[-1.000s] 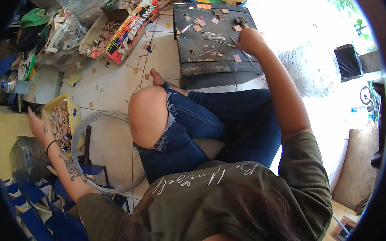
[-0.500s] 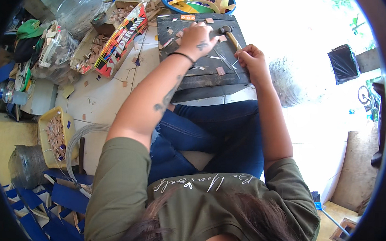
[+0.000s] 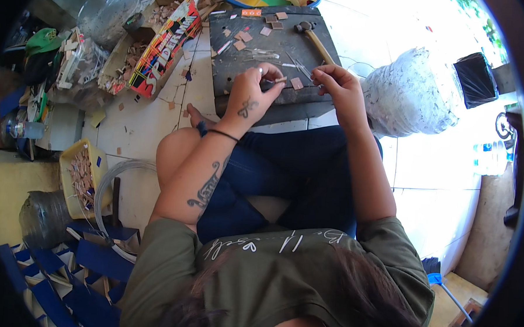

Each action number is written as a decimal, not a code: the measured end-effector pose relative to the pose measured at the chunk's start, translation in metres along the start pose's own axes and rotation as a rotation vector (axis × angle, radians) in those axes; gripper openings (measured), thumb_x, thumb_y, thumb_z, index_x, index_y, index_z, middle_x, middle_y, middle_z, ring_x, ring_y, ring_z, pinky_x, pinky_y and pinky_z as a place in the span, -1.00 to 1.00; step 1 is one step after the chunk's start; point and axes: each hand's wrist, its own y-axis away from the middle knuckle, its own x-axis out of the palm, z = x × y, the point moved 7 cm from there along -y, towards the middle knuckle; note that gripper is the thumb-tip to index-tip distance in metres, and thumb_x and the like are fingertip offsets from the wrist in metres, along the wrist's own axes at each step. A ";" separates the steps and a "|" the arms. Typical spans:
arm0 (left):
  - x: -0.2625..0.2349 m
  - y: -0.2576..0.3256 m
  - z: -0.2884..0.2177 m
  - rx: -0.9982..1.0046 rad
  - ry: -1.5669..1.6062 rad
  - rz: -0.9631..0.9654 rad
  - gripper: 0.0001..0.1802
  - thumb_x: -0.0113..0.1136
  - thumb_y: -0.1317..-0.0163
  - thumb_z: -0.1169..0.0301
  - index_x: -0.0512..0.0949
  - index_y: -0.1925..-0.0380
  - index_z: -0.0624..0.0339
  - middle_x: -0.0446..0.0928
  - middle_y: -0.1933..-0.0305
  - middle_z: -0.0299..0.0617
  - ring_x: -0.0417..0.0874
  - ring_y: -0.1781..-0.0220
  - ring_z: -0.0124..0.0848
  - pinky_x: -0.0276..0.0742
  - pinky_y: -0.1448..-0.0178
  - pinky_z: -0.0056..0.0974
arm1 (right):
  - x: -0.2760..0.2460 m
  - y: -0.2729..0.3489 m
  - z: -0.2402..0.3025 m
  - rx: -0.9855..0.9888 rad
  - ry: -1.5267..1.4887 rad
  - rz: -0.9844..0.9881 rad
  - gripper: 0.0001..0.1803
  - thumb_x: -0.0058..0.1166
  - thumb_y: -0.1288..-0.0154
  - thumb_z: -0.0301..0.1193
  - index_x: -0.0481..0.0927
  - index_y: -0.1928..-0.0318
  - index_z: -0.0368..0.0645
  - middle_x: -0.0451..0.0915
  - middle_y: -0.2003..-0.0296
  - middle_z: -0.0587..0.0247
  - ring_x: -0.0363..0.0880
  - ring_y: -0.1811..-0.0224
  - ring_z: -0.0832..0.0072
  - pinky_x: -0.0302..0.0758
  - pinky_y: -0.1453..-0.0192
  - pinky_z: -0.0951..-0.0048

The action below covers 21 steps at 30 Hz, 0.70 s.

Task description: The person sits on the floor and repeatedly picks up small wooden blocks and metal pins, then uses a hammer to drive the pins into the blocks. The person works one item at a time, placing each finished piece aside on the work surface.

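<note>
My left hand [image 3: 254, 92] is closed over the near part of a dark block-like work table [image 3: 247, 95], pinching a small brown board piece [image 3: 281, 80] between thumb and fingers. To its right, my right hand [image 3: 340, 88] is closed in a pinch on what looks like a thin piece of wire, mostly hidden by the fingertips. Between and beyond the hands lie several thin straight wires [image 3: 299, 64]. A single flat brown square [image 3: 296, 84] rests between the two hands. More small squares [image 3: 239, 45] are scattered farther back, and a hammer [image 3: 317, 42] lies at the table's right side.
At the left, a cardboard box [image 3: 164, 48] and a yellow tub [image 3: 77, 179] hold many small board pieces. A wire coil [image 3: 105, 194] stands beside blue box-like pieces [image 3: 82, 272]. A blue basin [image 3: 269, 3] is behind the table; a stuffed whitish sack [image 3: 414, 94] stands right.
My left hand has drawn back from the far part of the table toward me and now holds a small board piece. My right hand stays pinched near the table's right edge.
</note>
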 end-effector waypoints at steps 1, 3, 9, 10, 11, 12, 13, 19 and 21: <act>-0.003 0.011 -0.003 0.024 -0.077 -0.030 -0.82 0.34 -0.04 0.48 0.62 0.31 0.15 0.63 0.38 -0.18 0.64 0.28 -0.28 0.51 0.12 -0.22 | 0.007 0.002 -0.001 0.006 0.031 0.008 -0.87 0.17 -0.27 -0.43 0.61 0.22 -0.22 0.67 0.33 0.32 0.58 0.26 0.68 0.44 0.26 0.65; -0.008 0.023 -0.008 0.099 -0.217 -0.070 -0.83 0.37 0.02 0.44 0.63 0.37 0.10 0.62 0.38 -0.21 0.59 0.21 -0.25 0.40 0.00 -0.16 | 0.020 0.006 0.004 -0.076 0.098 0.008 -0.88 0.21 -0.23 -0.45 0.62 0.28 -0.24 0.67 0.38 0.34 0.58 0.34 0.67 0.45 0.31 0.63; -0.010 0.023 -0.003 0.133 -0.276 -0.093 -0.83 0.40 0.04 0.40 0.66 0.38 0.05 0.58 0.40 -0.25 0.54 0.21 -0.23 0.36 -0.03 -0.16 | 0.044 0.011 0.021 -0.244 0.452 0.019 -0.89 0.24 -0.15 -0.47 0.62 0.35 -0.25 0.66 0.45 0.30 0.58 0.43 0.66 0.49 0.31 0.58; -0.010 0.024 -0.003 0.140 -0.272 -0.103 -0.83 0.40 0.04 0.39 0.66 0.38 0.04 0.57 0.40 -0.25 0.54 0.21 -0.23 0.36 -0.03 -0.16 | 0.047 0.011 0.024 -0.274 0.484 0.024 -0.89 0.24 -0.14 -0.47 0.62 0.35 -0.25 0.66 0.45 0.29 0.58 0.42 0.65 0.49 0.30 0.57; -0.010 0.025 -0.002 0.139 -0.286 -0.110 -0.84 0.40 0.04 0.40 0.66 0.38 0.04 0.57 0.40 -0.25 0.54 0.20 -0.23 0.36 -0.03 -0.16 | 0.048 0.011 0.026 -0.295 0.517 0.025 -0.89 0.24 -0.14 -0.46 0.62 0.35 -0.25 0.67 0.45 0.29 0.59 0.42 0.64 0.49 0.30 0.57; -0.009 0.026 -0.002 0.139 -0.301 -0.118 -0.85 0.39 0.04 0.40 0.67 0.39 0.03 0.57 0.41 -0.25 0.53 0.19 -0.23 0.36 -0.03 -0.16 | 0.050 0.012 0.027 -0.314 0.523 0.030 -0.89 0.24 -0.14 -0.47 0.62 0.35 -0.25 0.67 0.45 0.29 0.60 0.42 0.63 0.50 0.29 0.57; -0.009 0.026 -0.003 0.142 -0.316 -0.132 -0.85 0.39 0.03 0.40 0.67 0.40 0.03 0.57 0.41 -0.25 0.53 0.19 -0.23 0.36 -0.03 -0.16 | 0.050 0.012 0.029 -0.325 0.530 0.031 -0.89 0.24 -0.14 -0.47 0.63 0.35 -0.25 0.67 0.45 0.29 0.61 0.41 0.62 0.50 0.29 0.56; -0.009 0.028 -0.008 0.205 -0.303 -0.113 -0.83 0.37 0.02 0.41 0.66 0.36 0.03 0.59 0.32 -0.24 0.54 0.17 -0.25 0.36 -0.04 -0.17 | 0.049 0.014 0.027 -0.332 0.482 0.019 -0.90 0.23 -0.15 -0.50 0.62 0.34 -0.26 0.67 0.45 0.30 0.62 0.39 0.62 0.50 0.27 0.57; -0.009 0.028 -0.010 0.213 -0.277 -0.108 -0.81 0.36 0.01 0.44 0.64 0.33 0.06 0.59 0.30 -0.23 0.55 0.17 -0.24 0.39 -0.02 -0.17 | 0.048 0.014 0.025 -0.320 0.476 0.026 -0.89 0.23 -0.18 -0.50 0.62 0.30 -0.26 0.67 0.42 0.32 0.61 0.36 0.64 0.51 0.24 0.59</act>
